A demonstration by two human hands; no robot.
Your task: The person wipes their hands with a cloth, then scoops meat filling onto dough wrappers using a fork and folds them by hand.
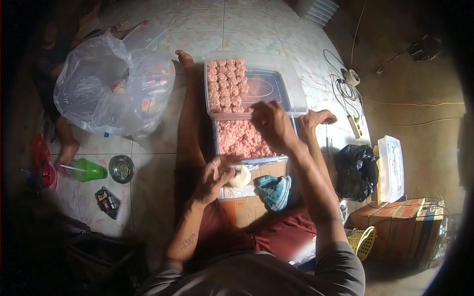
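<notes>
My right hand (274,126) hovers over the near edge of a clear plastic box (296,93), its fingers curled together; whatever they may hold is hidden. Rows of pink crumbly clumps (227,84) fill the box's left side. Closer to me, a second container (216,140) holds a loose pink crumbly mass (244,138), partly covered by my right hand and wrist. My left hand (215,180) is raised by this container's near left corner, fingers apart, with nothing visible in it. Beside it sits a white round object (240,176). A blue checked cloth (274,192) lies on cardboard (247,209) between my legs.
Large clear plastic bags (116,89) lie at left, near another person's foot (68,150). A green cup (91,170) and glass ashtray (121,168) are on the tiles. At right are a power strip (355,127), black bag (355,172) and cardboard boxes (400,222).
</notes>
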